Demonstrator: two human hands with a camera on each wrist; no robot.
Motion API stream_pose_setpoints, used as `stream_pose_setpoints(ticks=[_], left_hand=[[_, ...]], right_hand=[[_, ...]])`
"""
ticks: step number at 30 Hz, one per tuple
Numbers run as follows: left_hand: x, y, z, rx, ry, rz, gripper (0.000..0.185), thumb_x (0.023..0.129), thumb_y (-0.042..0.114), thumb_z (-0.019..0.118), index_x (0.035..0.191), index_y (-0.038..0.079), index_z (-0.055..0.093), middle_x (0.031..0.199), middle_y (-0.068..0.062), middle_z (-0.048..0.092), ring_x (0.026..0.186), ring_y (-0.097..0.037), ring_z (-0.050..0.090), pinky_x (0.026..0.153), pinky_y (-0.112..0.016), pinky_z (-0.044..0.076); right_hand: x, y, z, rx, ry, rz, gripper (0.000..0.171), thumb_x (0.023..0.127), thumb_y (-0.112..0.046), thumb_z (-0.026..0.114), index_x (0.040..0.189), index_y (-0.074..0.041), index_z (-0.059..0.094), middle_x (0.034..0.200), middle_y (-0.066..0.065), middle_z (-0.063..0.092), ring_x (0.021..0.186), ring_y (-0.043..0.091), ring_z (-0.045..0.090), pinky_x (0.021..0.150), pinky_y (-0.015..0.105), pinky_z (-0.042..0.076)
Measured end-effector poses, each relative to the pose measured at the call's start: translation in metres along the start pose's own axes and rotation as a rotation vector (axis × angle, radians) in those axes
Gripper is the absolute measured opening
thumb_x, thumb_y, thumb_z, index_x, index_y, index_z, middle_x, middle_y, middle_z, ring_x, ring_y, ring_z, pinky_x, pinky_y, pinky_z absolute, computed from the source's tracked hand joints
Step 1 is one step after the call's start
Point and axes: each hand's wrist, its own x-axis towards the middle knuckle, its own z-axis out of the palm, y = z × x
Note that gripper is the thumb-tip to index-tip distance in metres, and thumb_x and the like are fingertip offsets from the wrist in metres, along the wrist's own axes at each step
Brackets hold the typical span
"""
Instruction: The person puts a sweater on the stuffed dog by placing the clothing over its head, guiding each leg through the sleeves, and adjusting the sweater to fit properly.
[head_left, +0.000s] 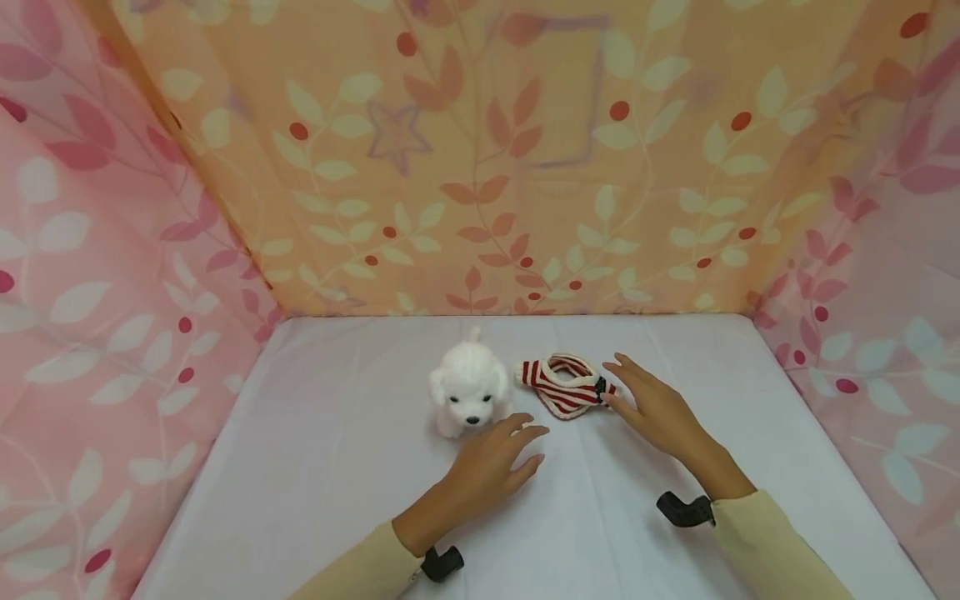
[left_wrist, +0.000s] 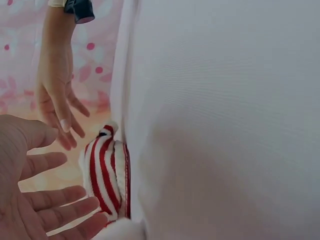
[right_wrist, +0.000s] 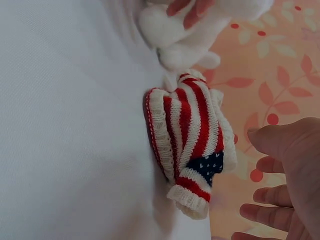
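Two hands (head_left: pixel 487 467) (head_left: pixel 660 412), fingers (left_wrist: pixel 70 212) spread, are near one plush dog (head_left: pixel 471 379) and one striped sweater (head_left: pixel 561 396).

Red-and-white striped garment (right_wrist: pixel 197 117) — matt, visibly knitted; white toy dog (head_left: pixel 470 379) — fluffy plush; my beige right sleeve (head_left: pixel 772 546), smooth matt cloth.

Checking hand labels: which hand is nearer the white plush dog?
Left. The left hand is just in front of the white plush dog; the right hand is farther off, with the striped knit garment between it and the dog.
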Motion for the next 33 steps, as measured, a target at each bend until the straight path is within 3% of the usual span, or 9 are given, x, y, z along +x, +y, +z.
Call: stream_pose_setpoints(ticks=[4,12,16,20,23,28,33], left_hand=[[0.021,0.004,0.005,-0.055,-0.007,-0.079,0.043,0.102,0.038,0.060,0.142,0.022,0.058,0.144,-0.006,0.054,0.126,-0.020,0.058,0.089,-0.037,0.055],[0.061,0.010,0.016,-0.072,0.021,-0.212,0.046,0.104,0.029,0.057,0.149,0.019,0.051,0.150,-0.014,0.047,0.134,-0.026,0.051,0.103,-0.042,0.048],[0.076,0.010,0.019,-0.076,0.064,-0.294,0.048,0.104,0.021,0.057,0.151,0.017,0.047,0.138,-0.012,0.054,0.121,-0.025,0.057,0.093,-0.039,0.052],[0.088,0.007,0.024,-0.073,0.084,-0.319,0.050,0.104,0.016,0.056,0.153,0.017,0.046,0.119,-0.011,0.057,0.099,-0.021,0.060,0.071,-0.028,0.051],[0.095,0.007,0.027,-0.050,0.080,-0.325,0.046,0.104,0.016,0.054,0.150,0.016,0.049,0.112,-0.012,0.056,0.090,-0.020,0.059,0.063,-0.026,0.046],[0.098,0.007,0.029,0.043,0.047,-0.366,0.032,0.104,0.015,0.055,0.135,0.015,0.061,0.111,-0.012,0.056,0.089,-0.021,0.060,0.065,-0.027,0.047],[0.097,0.011,0.029,0.111,0.005,-0.379,0.022,0.099,0.011,0.062,0.121,0.014,0.067,0.107,-0.010,0.059,0.088,-0.022,0.063,0.066,-0.030,0.050]], right_hand=[[0.004,-0.001,0.004,0.010,-0.014,-0.007,0.057,0.097,-0.028,0.070,0.147,-0.008,0.051,0.156,0.023,0.040,0.136,0.045,0.047,0.101,0.064,0.042],[0.012,0.002,0.012,-0.012,-0.001,-0.031,0.051,0.097,-0.025,0.071,0.142,-0.006,0.057,0.152,0.024,0.045,0.132,0.046,0.051,0.100,0.063,0.044],[0.018,0.004,0.015,-0.011,-0.004,-0.025,0.045,0.098,-0.023,0.069,0.139,-0.007,0.060,0.150,0.025,0.048,0.130,0.045,0.053,0.100,0.062,0.045],[0.023,0.006,0.017,-0.015,0.007,-0.028,0.039,0.095,-0.014,0.072,0.132,-0.007,0.066,0.144,0.024,0.053,0.126,0.045,0.057,0.097,0.061,0.047],[0.026,0.005,0.017,-0.014,0.018,-0.038,0.032,0.092,-0.008,0.074,0.123,-0.004,0.071,0.134,0.022,0.062,0.119,0.043,0.062,0.095,0.059,0.049],[0.029,0.005,0.018,-0.016,0.014,-0.028,0.018,0.090,-0.007,0.075,0.108,-0.005,0.075,0.112,0.015,0.073,0.103,0.036,0.070,0.088,0.055,0.053],[0.024,0.005,0.014,-0.057,0.041,-0.020,0.013,0.092,-0.011,0.074,0.105,-0.008,0.075,0.103,0.011,0.076,0.094,0.033,0.072,0.080,0.053,0.055]])
